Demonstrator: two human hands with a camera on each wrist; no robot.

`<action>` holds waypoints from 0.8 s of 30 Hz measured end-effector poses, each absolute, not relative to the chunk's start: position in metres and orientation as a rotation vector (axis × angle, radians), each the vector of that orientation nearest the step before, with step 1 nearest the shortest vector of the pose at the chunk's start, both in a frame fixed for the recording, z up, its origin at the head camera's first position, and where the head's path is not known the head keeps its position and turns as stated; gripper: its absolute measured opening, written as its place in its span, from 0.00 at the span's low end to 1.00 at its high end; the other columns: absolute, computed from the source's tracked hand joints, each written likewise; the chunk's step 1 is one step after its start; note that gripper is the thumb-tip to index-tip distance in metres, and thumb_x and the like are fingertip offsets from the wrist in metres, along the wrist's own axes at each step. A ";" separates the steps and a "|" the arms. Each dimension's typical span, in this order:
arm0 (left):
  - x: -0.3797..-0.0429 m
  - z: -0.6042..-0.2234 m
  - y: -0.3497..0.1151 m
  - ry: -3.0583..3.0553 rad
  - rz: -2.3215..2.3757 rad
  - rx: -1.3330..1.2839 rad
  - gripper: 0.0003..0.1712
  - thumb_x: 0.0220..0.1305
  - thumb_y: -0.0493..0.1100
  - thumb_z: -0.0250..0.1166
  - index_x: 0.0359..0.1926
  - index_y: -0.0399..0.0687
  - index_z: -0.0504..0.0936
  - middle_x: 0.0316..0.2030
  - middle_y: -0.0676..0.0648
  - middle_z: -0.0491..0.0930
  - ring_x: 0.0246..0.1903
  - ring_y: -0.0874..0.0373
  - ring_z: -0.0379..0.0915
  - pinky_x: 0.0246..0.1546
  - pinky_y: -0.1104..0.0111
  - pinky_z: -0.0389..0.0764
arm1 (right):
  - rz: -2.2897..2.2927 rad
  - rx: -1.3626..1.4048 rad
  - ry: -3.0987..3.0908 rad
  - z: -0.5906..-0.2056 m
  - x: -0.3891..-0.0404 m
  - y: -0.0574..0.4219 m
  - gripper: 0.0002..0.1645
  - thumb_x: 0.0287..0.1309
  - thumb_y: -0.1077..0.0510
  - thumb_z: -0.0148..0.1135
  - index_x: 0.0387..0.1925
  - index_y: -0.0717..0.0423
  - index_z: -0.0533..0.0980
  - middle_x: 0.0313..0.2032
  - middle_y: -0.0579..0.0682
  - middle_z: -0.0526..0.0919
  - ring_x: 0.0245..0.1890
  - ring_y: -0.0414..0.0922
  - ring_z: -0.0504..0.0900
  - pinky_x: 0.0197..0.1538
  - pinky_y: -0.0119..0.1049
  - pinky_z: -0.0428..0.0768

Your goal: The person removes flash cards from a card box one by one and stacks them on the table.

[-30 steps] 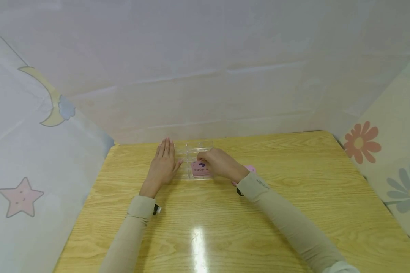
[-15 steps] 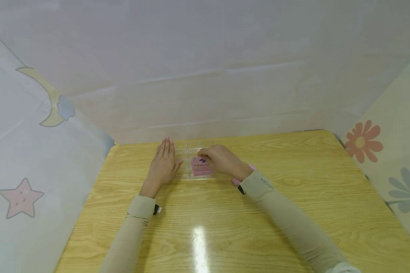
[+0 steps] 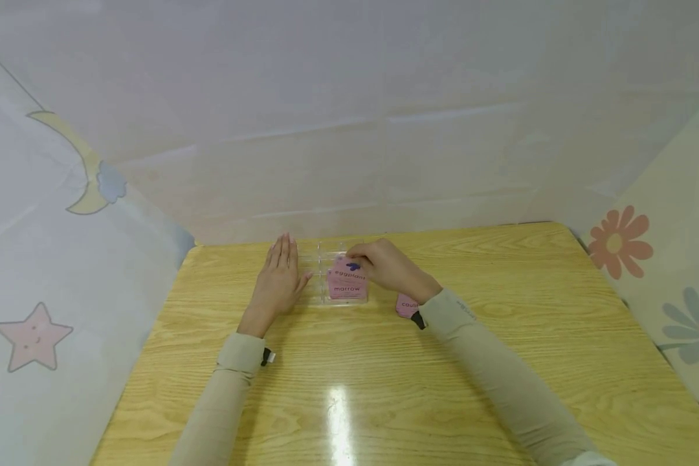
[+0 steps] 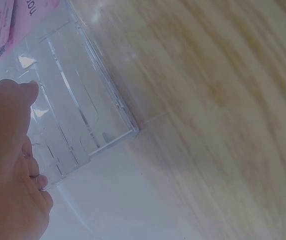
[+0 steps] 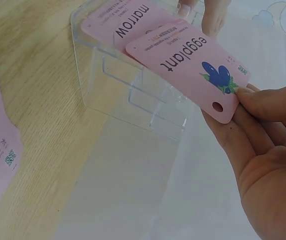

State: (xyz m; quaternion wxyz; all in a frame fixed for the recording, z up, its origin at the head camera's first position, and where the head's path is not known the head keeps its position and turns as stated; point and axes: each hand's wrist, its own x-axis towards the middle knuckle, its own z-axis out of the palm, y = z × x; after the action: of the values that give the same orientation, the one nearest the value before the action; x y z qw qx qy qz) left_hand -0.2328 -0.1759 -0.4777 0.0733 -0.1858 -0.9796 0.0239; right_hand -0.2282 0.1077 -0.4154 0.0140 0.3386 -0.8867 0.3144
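On the counter [image 3: 472, 272], a clear holder [image 5: 110, 75] carries the marrow card [image 5: 110, 30]; the right hand [image 5: 273, 145] pinches the overlapping eggplant card [image 5: 183, 65] by its end, not yet released. The left hand [image 3: 277, 281], fingers straight, rests at the holder's left end; another pink card [image 3: 408, 305] lies outside.

From above the near side of the table [image 3: 419, 401], the head camera faced forward and down, far enough back to frame both forearms [image 3: 215, 401] and the backdrop [image 3: 349, 162]. The left wrist camera looked from close in, past the left hand [image 4: 8, 165], onto the clear rack [image 4: 65, 75]; the right wrist camera, also near, looked past the right hand [image 5: 273, 155] from the opposite side, and both shared the rack and the eggplant card [image 5: 188, 65] with the head view.
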 end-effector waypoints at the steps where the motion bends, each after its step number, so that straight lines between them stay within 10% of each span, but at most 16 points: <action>1: -0.233 -0.477 -0.176 -2.948 0.067 -0.557 0.48 0.84 0.61 0.46 0.82 0.26 0.43 0.83 0.27 0.40 0.84 0.35 0.38 0.86 0.49 0.43 | 0.997 1.051 -2.760 -0.415 -0.228 0.109 0.15 0.74 0.67 0.58 0.56 0.62 0.85 0.50 0.57 0.92 0.46 0.47 0.92 0.49 0.40 0.90; 24: -0.230 -0.476 -0.174 -2.959 0.000 -0.556 0.46 0.85 0.60 0.43 0.82 0.27 0.44 0.83 0.28 0.39 0.85 0.36 0.36 0.86 0.48 0.43 | 1.273 0.841 -2.850 -0.419 -0.223 0.148 0.17 0.75 0.64 0.58 0.60 0.58 0.84 0.57 0.56 0.89 0.54 0.49 0.90 0.57 0.45 0.89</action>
State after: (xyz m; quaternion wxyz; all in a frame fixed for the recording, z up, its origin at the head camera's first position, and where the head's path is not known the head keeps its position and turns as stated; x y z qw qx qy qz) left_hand -0.2296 -0.1743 -0.4755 0.0654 -0.1842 -0.9807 0.0001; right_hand -0.2231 0.1481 -0.4190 -0.0456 0.2598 -0.8808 0.3932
